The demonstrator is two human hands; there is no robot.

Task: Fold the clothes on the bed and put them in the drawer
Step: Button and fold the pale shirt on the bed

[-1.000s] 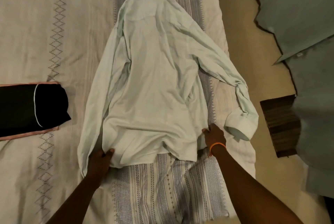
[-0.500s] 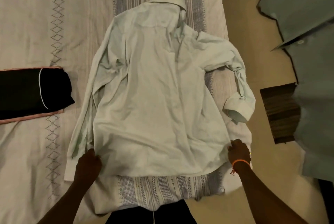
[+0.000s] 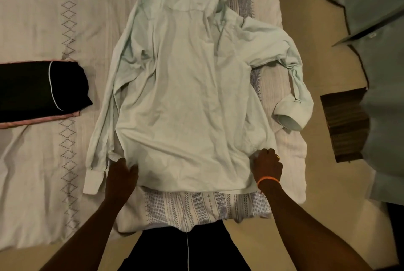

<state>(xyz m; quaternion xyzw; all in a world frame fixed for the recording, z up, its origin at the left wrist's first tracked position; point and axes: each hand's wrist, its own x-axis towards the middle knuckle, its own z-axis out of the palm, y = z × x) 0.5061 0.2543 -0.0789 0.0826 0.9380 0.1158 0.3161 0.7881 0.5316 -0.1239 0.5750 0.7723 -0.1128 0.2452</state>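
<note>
Shirt point(image 3: 188, 95) hem near bed point(image 3: 32, 19) edge, L hand point(image 3: 121, 174) & R hand point(image 3: 267, 165) pinching

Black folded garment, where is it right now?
In the head view the black folded garment lies at the left edge of the bed, on a pink-edged cloth, left of the spread pale shirt and clear of both hands.

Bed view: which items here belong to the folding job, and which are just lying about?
Job:
- pale shirt, spread back-up
- left hand and right hand, holding its hem corners
- black folded garment
- bed

Lying about:
- dark striped mat on floor
- grey-green cloth at right
</note>
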